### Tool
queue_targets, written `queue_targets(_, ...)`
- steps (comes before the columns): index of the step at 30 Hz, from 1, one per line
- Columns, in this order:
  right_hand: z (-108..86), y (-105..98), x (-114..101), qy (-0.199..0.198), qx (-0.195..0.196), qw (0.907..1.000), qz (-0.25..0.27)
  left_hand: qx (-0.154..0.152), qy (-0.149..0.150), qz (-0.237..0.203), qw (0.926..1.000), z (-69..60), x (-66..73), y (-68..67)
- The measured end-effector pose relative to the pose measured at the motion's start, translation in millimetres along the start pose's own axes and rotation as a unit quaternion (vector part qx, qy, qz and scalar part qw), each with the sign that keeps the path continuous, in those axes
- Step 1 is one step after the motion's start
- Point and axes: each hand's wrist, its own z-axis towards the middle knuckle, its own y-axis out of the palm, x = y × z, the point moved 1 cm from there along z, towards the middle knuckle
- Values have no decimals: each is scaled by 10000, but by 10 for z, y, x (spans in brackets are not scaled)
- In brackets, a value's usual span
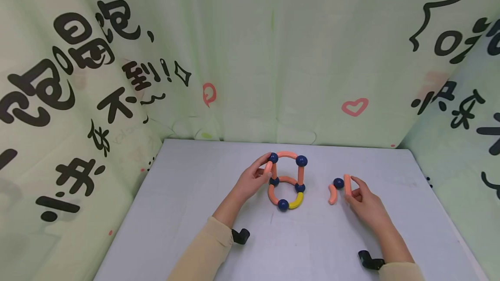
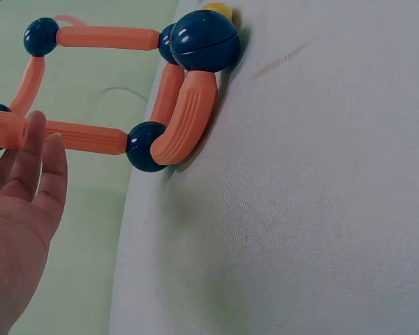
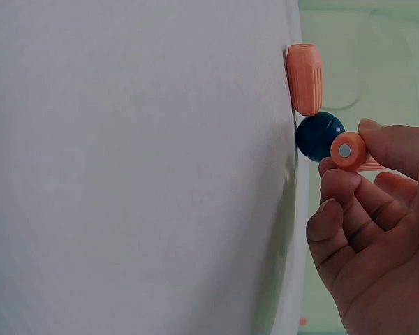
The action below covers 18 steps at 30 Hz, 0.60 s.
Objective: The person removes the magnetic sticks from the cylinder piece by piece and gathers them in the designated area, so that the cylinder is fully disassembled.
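A frame of magnetic sticks and balls stands on the table. Its base ring joins blue balls with curved orange sticks and one curved yellow stick. Two upright orange sticks carry upper blue balls, bridged by a curved orange stick. At the upper left ball, my left hand holds a short orange stick; whether it joins the ball I cannot tell. My right hand pinches a straight orange stick with a magnet end, beside a loose blue ball.
A curved orange stick lies on the table against or close to the loose ball. The white table ends at a printed curtain behind and on both sides. Black wrist cameras sit on both wrists.
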Motion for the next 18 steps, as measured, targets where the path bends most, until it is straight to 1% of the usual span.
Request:
queue_targets(6,-6,-33,82,13,-196,9998,-96,75,21,115,9999,13,-3,-1)
queue_targets(14,-17,-22,112,67,-371,9993,-68,77,41,54,9999,6,-10,-7)
queue_targets(18,-11,-15,110,239,-471,9986,-82,50,30,23,10000,8,-23,-5)
